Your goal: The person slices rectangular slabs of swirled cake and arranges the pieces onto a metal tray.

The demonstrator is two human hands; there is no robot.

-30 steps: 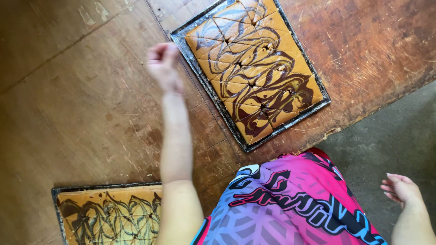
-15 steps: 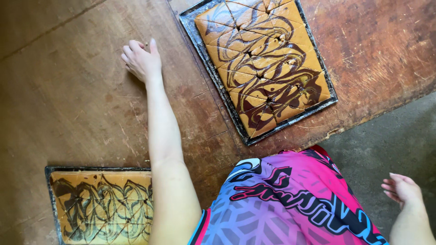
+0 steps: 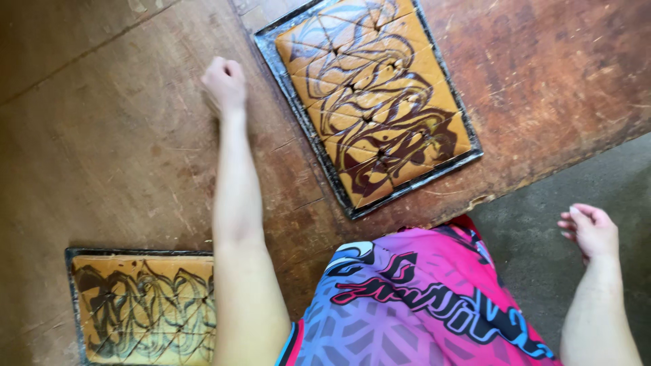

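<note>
The left hand [image 3: 224, 83], curled into a loose fist and holding nothing, rests on the worn, scratched wooden table [image 3: 115, 135] in the upper middle of the frame. Just right of it lies a dark rectangular metal tray [image 3: 268, 64] of golden cake [image 3: 373, 102], cut into pieces and swirled with glossy chocolate. A second, similar tray [image 3: 70, 298] sits at lower left. The right hand [image 3: 590, 230] hangs relaxed and empty at right, over the grey floor [image 3: 542, 203].

Near cake tray [image 3: 139, 308], wooden table [image 3: 108, 135], grey floor [image 3: 542, 224].
</note>
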